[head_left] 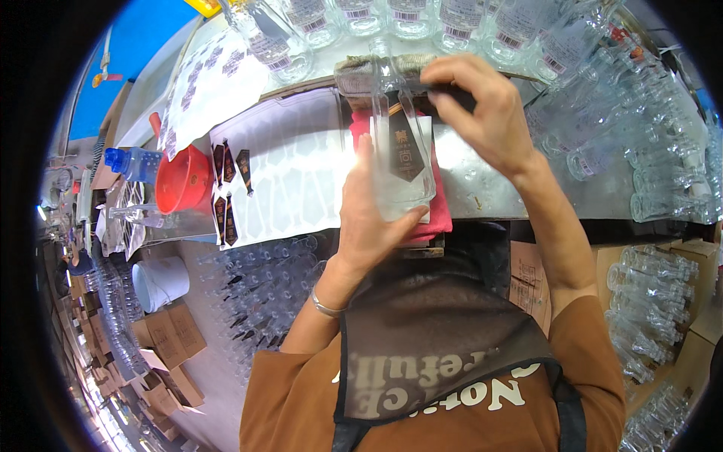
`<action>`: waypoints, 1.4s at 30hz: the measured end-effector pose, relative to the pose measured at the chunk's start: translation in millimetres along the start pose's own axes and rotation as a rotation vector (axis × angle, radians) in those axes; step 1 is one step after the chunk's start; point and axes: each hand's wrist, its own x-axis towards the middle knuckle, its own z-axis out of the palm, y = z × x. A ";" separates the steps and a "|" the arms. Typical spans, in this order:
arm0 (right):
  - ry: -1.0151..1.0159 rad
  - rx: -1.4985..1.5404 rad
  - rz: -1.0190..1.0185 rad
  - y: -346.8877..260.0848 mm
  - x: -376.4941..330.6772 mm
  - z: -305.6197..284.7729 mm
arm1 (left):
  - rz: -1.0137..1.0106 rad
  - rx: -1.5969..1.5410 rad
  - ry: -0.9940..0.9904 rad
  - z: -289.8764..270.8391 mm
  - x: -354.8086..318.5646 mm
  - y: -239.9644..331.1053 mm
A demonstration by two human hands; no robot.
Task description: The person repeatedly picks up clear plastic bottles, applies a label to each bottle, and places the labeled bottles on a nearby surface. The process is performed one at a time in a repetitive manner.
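Observation:
A clear glass bottle lies tilted before me, its neck pointing away, over a pink cloth. On its front is a dark tie-shaped label with gold print. My left hand grips the bottle's lower left side, thumb across its base. Right of the neck, my right hand is closed on a small dark flat thing, mostly hidden by the fingers. A grey folded cloth lies under the neck. Left of the bottle, a pale label sheet carries several dark tie-shaped labels.
Clear bottles with printed backs line the far edge; more bottles crowd the right. At left stand a red bowl and a blue-capped plastic bottle. Below are a white bucket, floor bottles and cardboard boxes.

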 end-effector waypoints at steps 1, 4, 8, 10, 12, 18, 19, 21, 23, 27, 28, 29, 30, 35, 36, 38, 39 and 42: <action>-0.031 0.089 -0.065 -4.6 -12.6 0.3 | -0.011 0.025 0.007 0.8 1.4 1.3; -0.358 0.337 -0.006 -49.1 -59.7 -13.9 | 0.014 0.047 0.044 5.8 2.6 -3.7; -0.321 0.531 0.458 -52.2 -86.4 -27.6 | -0.036 0.020 0.044 3.8 5.8 7.0; -0.257 0.828 0.857 -17.0 -90.9 -20.3 | -0.074 -0.211 0.042 4.3 8.4 10.0; -0.221 0.858 0.866 -1.9 -91.5 2.2 | -0.155 -0.613 -0.001 4.2 14.8 17.7; -0.280 0.682 0.755 -25.7 -84.7 7.8 | 0.002 -0.267 0.114 0.7 14.5 14.9; -0.250 0.513 0.690 -31.0 -85.3 7.3 | 0.057 -0.138 0.116 -0.2 11.6 10.1; -0.270 0.265 0.550 -44.7 -81.4 2.0 | 0.089 -0.059 0.095 -0.3 5.8 -0.3; -0.228 0.102 0.413 -49.5 -81.6 3.9 | 0.063 0.055 0.058 7.4 -4.9 -12.6; -0.238 0.147 0.517 -50.9 -79.8 0.7 | 0.077 0.054 -0.051 -12.3 3.1 -11.0; -0.231 0.138 0.547 -48.3 -82.6 -1.9 | 0.080 0.108 0.014 -22.2 8.7 -17.7; -0.224 0.129 0.579 -44.5 -84.8 -4.2 | 0.083 0.161 0.077 -37.7 17.7 -28.9; -0.221 0.132 0.625 -40.0 -88.0 -7.1 | 0.086 0.208 0.135 -54.3 28.2 -40.9; -0.164 0.170 0.678 -26.5 -90.4 -9.0 | 0.047 0.541 0.439 -159.0 128.9 -141.2; -0.170 0.166 0.668 -24.6 -89.1 -7.9 | 0.020 0.609 0.424 -169.6 144.5 -156.7; -0.172 0.160 0.652 -27.2 -85.0 -4.3 | -0.149 0.753 0.227 -180.5 158.2 -158.3; -0.177 0.136 0.644 -29.2 -83.3 -4.7 | -0.227 0.815 0.122 -182.0 164.1 -157.0; -0.189 0.148 0.665 -28.0 -89.3 -8.6 | -0.192 0.968 0.090 -178.6 142.3 -145.1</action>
